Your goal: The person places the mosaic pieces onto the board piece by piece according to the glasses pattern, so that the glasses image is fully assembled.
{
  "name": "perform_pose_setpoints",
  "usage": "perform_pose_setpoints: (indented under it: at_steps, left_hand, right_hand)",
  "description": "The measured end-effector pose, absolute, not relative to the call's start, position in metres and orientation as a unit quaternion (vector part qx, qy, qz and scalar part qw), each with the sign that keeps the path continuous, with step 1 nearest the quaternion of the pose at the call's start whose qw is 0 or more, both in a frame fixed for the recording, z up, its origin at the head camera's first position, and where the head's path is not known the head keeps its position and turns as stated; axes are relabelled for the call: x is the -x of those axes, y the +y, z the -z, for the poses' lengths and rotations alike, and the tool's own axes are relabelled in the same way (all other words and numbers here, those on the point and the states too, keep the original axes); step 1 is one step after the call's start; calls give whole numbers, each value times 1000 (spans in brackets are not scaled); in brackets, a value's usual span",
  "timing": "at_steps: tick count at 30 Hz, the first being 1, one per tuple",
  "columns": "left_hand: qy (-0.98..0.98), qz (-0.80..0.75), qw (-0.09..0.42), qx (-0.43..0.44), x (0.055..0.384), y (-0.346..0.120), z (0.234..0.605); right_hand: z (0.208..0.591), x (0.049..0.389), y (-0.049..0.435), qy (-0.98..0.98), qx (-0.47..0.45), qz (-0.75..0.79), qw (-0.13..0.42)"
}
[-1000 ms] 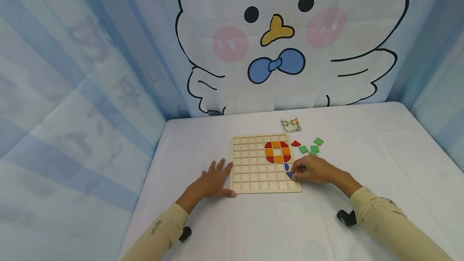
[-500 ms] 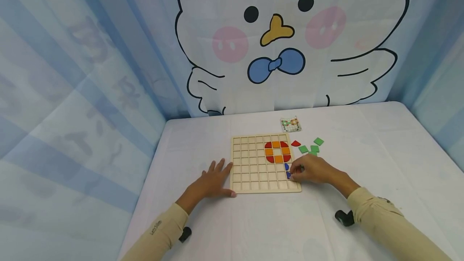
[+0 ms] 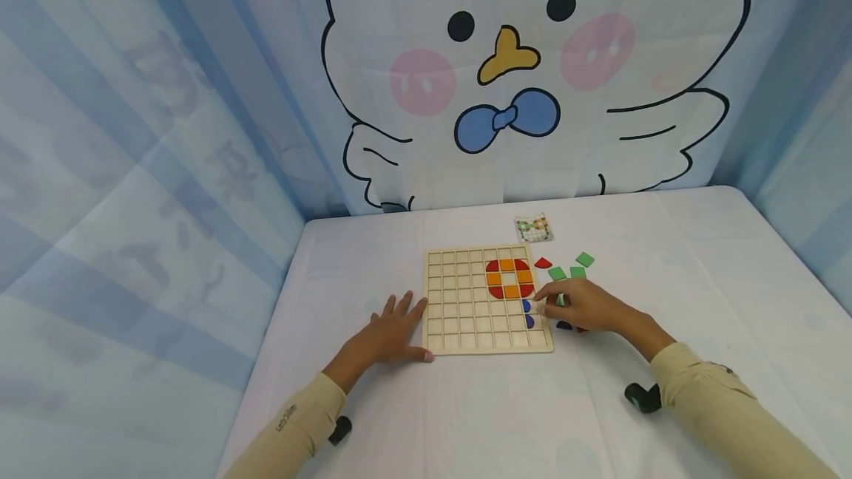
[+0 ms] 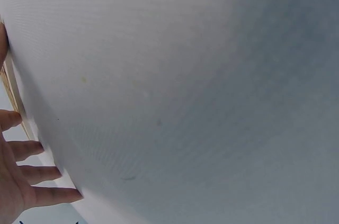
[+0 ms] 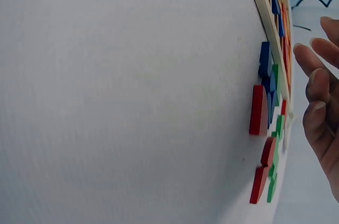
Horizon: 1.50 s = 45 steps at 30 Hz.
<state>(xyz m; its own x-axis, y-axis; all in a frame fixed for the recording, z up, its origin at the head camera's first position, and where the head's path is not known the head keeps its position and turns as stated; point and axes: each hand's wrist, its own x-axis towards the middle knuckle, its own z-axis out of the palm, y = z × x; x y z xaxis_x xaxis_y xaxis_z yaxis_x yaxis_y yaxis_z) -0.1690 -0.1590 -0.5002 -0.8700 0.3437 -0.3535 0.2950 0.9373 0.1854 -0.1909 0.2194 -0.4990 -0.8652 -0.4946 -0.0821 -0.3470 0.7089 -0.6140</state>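
Note:
In the head view my left hand point(image 3: 389, 335) lies spread at the left side of a wooden grid board point(image 3: 459, 316), index fingertip and thumb at its edge. My right hand point(image 3: 586, 305) hovers just off the board's right edge, fingers loosely bent and nothing between them in the right wrist view. Two blue rounded pieces point(image 3: 529, 321) sit in right-hand cells, one above the other. A ring of red and orange pieces point(image 3: 510, 292) fills cells above them. Beneath the right hand lie loose blue pieces point(image 5: 264, 60) and red pieces point(image 5: 258, 110), partly hidden in the head view.
Several green square tiles point(image 3: 585, 259) and a red piece point(image 3: 543, 263) lie right of the board. Behind it rests a small pattern card point(image 3: 534, 228). A printed curtain point(image 3: 426, 161) hangs at the table's far edge. Each wrist wears a black camera point(image 3: 643, 397).
The lower blue piece, tilted under my right fingertips a second ago, now lies flat in its cell. My right hand has let go and drawn back right. My left hand has stayed put.

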Motion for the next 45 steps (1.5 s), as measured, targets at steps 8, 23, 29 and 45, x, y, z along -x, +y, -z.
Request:
perform_pose_setpoints:
  at_steps: [8,23,29,45]
  left_hand:
    - [964,-68,196,-165,169,-159,499]
    - [963,-69,201,-164,169,-159,496]
    - [963,-74,202,-164,168,-159,496]
    - [963,-69,200,-168,168,-160,497]
  right_hand:
    - [493,192,246,925,185,319,93]
    - [508,181,255,924,239,271,126]
    - [506,182,255,916,269,269,130]
    - [503,177,246,916,271,257,147]
